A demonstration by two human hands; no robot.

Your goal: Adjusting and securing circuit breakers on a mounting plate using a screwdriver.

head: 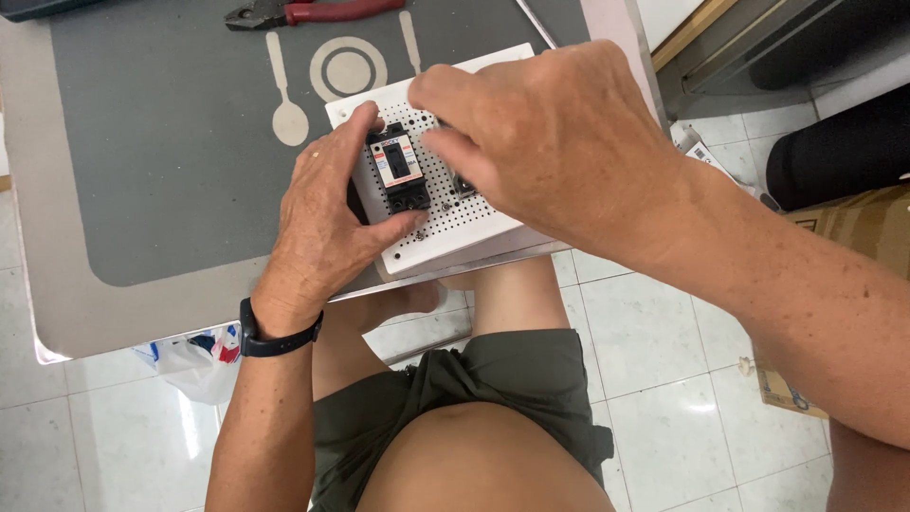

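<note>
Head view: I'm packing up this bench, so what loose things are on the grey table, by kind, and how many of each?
Perforated white board: 1
Black breaker on the board: 1
Red-handled pliers: 1
Total: 3

The left hand steadies the breaker and board; the right hand rests over the board.

At frame centre, a white perforated board (455,213) looks like matt plastic, and the black breaker (398,171) on it is glossier plastic. The grey table mat (152,161) is matt. Pliers (303,12), upper left, have red plastic handles. Floor tiles (664,379) shine glossy.
</note>
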